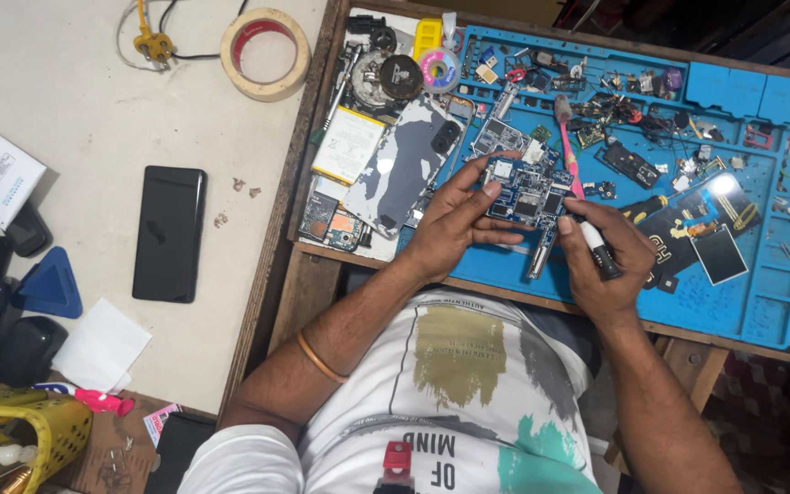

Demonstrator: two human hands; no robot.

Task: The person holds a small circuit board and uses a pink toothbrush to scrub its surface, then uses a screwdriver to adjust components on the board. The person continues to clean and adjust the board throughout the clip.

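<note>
We have one view only, from a head-worn camera looking steeply down over the wearer's own chest. The blue work mat (761,302) sits near, filling the upper right; the pale tabletop (75,128) spreads left of it. The wearer's shirt (450,384) lies below the mat, nearest the lens.

I see bright, even light and soft shadows; glare hits a glossy part (722,186) at right, edges bend slightly.
</note>
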